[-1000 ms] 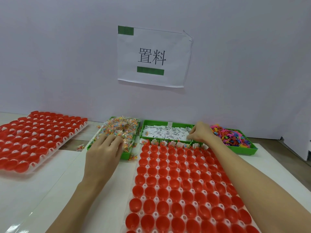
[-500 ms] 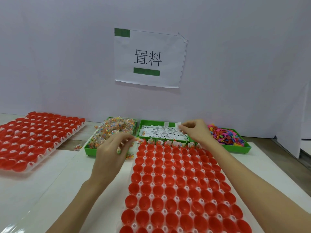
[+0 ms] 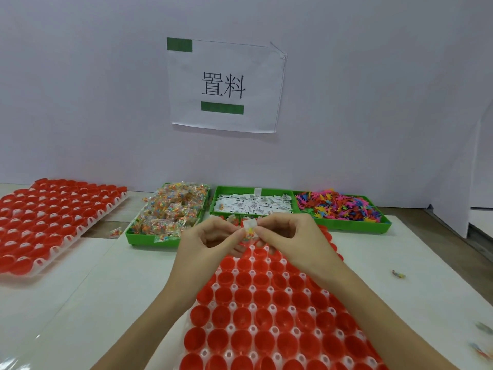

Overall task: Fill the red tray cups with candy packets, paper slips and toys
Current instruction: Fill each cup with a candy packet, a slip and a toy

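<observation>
Head view: both hands left the bins, my left hand (image 3: pixel 210 236) and right hand (image 3: pixel 286 237) now pinching candy packet (image 3: pixel 248 234) plus paper slip (image 3: pixel 249 225) over red tray (image 3: pixel 269 303), next cup's fill ready.

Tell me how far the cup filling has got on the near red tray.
Done: only the far row of the near red tray, mostly hidden by the hands, shows pieces. In hand: left hand and right hand together pinch a candy packet with a white slip. Left: all visible nearer cups are empty.
</observation>
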### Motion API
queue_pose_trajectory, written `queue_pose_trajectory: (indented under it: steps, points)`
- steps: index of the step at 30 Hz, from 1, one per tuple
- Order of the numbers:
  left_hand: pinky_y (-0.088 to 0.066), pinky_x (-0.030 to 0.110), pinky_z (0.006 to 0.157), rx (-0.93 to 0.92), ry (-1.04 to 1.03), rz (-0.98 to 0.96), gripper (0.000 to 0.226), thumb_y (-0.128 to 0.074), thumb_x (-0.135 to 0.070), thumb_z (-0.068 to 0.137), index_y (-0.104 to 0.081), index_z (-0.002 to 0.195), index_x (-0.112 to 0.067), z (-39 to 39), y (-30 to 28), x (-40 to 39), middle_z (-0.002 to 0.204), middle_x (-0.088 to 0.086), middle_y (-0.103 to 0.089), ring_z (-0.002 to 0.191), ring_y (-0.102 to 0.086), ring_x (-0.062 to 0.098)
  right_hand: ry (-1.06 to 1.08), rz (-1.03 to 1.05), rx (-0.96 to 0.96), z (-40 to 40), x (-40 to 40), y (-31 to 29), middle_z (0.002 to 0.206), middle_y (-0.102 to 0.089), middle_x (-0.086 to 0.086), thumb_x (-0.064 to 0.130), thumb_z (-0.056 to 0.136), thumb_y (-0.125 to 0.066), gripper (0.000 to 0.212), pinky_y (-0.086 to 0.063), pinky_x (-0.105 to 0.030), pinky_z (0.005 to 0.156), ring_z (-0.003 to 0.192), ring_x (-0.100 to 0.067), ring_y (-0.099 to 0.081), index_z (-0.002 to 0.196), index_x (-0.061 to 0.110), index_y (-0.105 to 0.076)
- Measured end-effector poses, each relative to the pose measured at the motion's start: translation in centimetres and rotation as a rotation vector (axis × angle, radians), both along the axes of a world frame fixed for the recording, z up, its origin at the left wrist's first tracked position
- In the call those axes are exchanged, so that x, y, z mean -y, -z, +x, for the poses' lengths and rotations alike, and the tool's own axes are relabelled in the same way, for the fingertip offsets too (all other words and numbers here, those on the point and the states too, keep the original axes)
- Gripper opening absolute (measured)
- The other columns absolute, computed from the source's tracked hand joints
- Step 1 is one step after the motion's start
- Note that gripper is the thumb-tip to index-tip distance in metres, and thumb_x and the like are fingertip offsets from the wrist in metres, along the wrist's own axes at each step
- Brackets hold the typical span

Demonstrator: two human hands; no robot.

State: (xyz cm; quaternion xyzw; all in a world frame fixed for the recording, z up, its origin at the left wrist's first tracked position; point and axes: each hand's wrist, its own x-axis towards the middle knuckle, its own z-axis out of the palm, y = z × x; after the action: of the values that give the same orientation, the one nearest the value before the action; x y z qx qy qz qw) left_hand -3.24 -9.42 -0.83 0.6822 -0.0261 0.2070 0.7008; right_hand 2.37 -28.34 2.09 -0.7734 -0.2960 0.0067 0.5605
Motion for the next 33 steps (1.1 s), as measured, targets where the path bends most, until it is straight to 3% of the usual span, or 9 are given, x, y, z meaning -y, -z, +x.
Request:
queue_pose_trajectory:
  steps: [6, 10, 14, 18, 22, 28, 33]
  points:
    - [-0.058, 0.019, 0.069, -0.011, -0.056, 0.015, 0.007, -0.082, -0.023, 0.084, -0.079, 0.080, -0.018, -0.2, 0.0, 0.2, 0.083, 0.009, -0.075, 0.075, -0.075, 0.020, -0.015, 0.027, -0.096, -0.2, -0.2, -0.8, 0.080, -0.078, -0.003, 0.021, 0.096, -0.071, 0.010, -0.055, -0.018, 0.067, 0.069, -0.012, -0.071, 0.100, 0.018, -0.080]
    - [-0.059, 0.021, 0.068, -0.075, -0.033, -0.227, 0.011, -0.084, -0.020, 0.081, -0.080, 0.088, -0.012, -0.2, -0.1, 0.1, 0.086, 0.013, -0.076, 0.078, -0.073, 0.022, -0.048, 0.118, -0.206, -0.3, -1.0, -1.2, 0.088, -0.079, -0.006, 0.017, 0.098, -0.067, 0.014, -0.058, -0.023, 0.075, 0.081, -0.014, -0.075, 0.103, 0.013, -0.080]
    - [-0.060, 0.023, 0.069, -0.082, -0.128, -0.269, 0.016, -0.084, -0.023, 0.080, -0.081, 0.095, -0.020, -0.2, -0.1, -0.1, 0.086, 0.014, -0.078, 0.075, -0.075, 0.021, -0.100, 0.111, -0.215, -0.7, -1.9, -1.3, 0.091, -0.080, -0.004, 0.022, 0.100, -0.064, 0.019, -0.060, -0.023, 0.077, 0.090, -0.018, -0.077, 0.104, 0.012, -0.080]
    - [-0.058, 0.018, 0.070, -0.038, -0.208, -0.128, 0.012, -0.080, -0.019, 0.087, -0.083, 0.094, -0.028, -0.4, 0.1, 0.1, 0.090, 0.000, -0.080, 0.081, -0.076, 0.013, -0.064, 0.065, -0.144, -1.0, -2.5, -1.1, 0.085, -0.079, 0.000, 0.032, 0.093, -0.073, 0.015, -0.060, -0.023, 0.076, 0.082, -0.014, -0.076, 0.098, 0.020, -0.082]
    - [-0.058, 0.016, 0.071, 0.044, -0.279, 0.013, 0.013, -0.079, -0.015, 0.089, -0.081, 0.094, -0.026, -0.5, 0.1, 0.4, 0.086, -0.002, -0.079, 0.078, -0.075, 0.012, -0.042, 0.033, -0.130, -1.1, -2.7, -1.1, 0.080, -0.079, 0.004, 0.042, 0.087, -0.078, 0.018, -0.058, -0.017, 0.073, 0.074, -0.010, -0.076, 0.095, 0.026, -0.082]
    - [-0.059, 0.021, 0.076, 0.127, -0.293, 0.178, 0.014, -0.077, -0.016, 0.090, -0.080, 0.097, -0.027, -0.5, 0.2, 0.3, 0.088, -0.008, -0.078, 0.085, -0.075, 0.010, -0.042, 0.128, -0.257, -0.8, -2.5, -1.0, 0.083, -0.079, -0.008, 0.010, 0.094, -0.072, 0.010, -0.060, -0.020, 0.072, 0.078, -0.021, -0.078, 0.100, 0.007, -0.079]
    - [-0.059, 0.026, 0.083, 0.190, -0.318, 0.285, 0.017, -0.076, -0.009, 0.090, -0.080, 0.099, -0.024, -0.4, 0.4, 0.1, 0.094, -0.009, -0.078, 0.091, -0.075, 0.013, -0.087, 0.185, -0.458, -0.1, -1.8, -1.5, 0.096, -0.078, -0.014, 0.009, 0.098, -0.067, 0.015, -0.060, -0.029, 0.090, 0.094, -0.025, -0.077, 0.106, 0.002, -0.077]
